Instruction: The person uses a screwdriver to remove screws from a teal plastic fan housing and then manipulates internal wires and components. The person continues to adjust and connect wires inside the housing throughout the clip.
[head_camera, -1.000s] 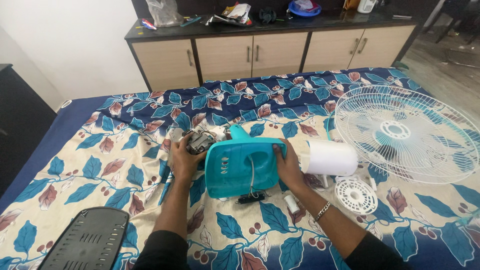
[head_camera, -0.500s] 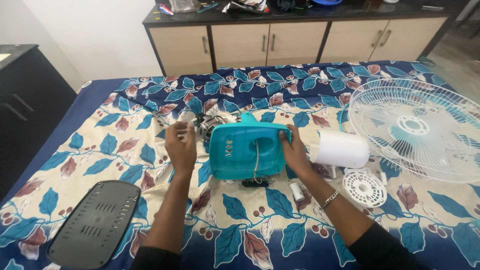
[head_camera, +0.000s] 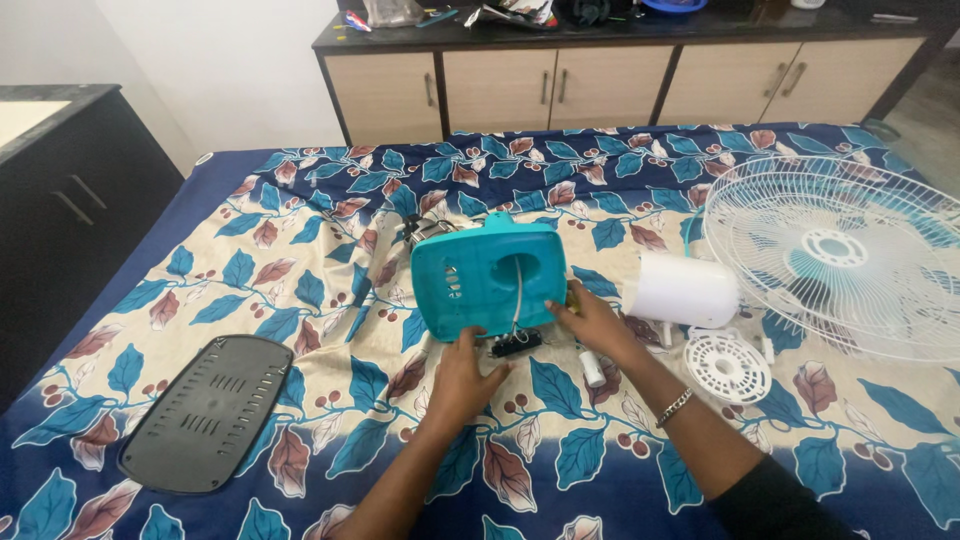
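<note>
A black vented panel (head_camera: 207, 412) is seen at seven o'clock. At centre, the teal fan housing (head_camera: 489, 275) is steadied on the bedsheet (head_camera: 300, 250) — left hand (head_camera: 462, 378) fingers narrowly curled at its lower edge, right hand (head_camera: 592, 322) gripping its lower right corner. At two o'clock — a white fan grille (head_camera: 838, 250).

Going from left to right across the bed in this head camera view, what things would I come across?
Dark grey vented panel → teal fan housing, both hands at its lower edge → white cylinder-shaped cover → small white round slotted disc → big white wire fan guard.
</note>
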